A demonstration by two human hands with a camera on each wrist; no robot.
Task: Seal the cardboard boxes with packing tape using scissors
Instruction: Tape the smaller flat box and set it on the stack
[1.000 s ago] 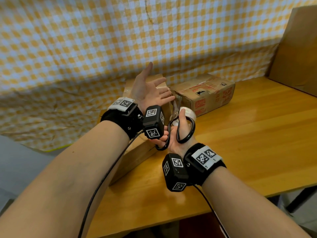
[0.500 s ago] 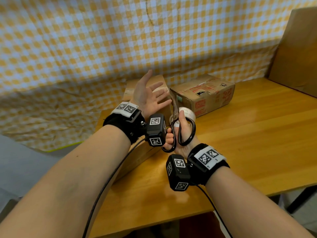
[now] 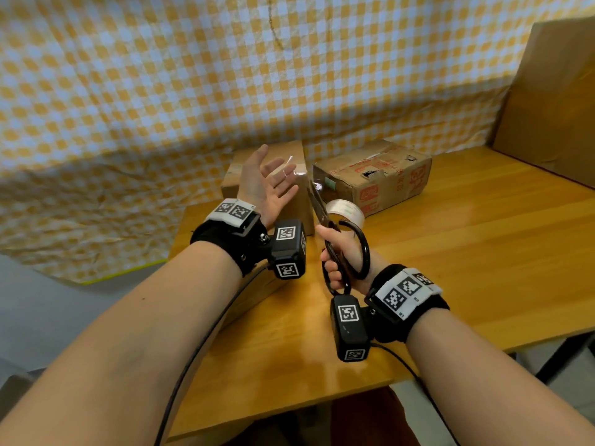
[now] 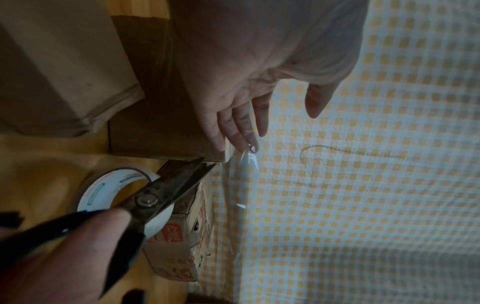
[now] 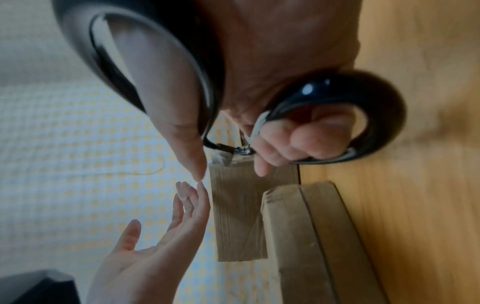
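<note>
The scissors (image 3: 325, 217) are sitting gripped in the right hand (image 3: 343, 255), blades pointing up over the tape roll (image 3: 346, 210) between two cardboard boxes (image 3: 373, 175). The left hand (image 3: 267, 185) is hovering open-palmed, fingers spread, holding nothing.

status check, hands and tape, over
Right hand grips scissors, blades up. Left hand open, a scrap of clear tape on its fingertips. Tape roll on table between boxes. Nothing in the way.

Blk-handled scissors (image 3: 346, 252), white tape roll (image 3: 346, 211), brown boxes (image 3: 373, 175), yellow/white check cloth (image 3: 161, 91), orange-ish wood table (image 3: 467, 252).
</note>
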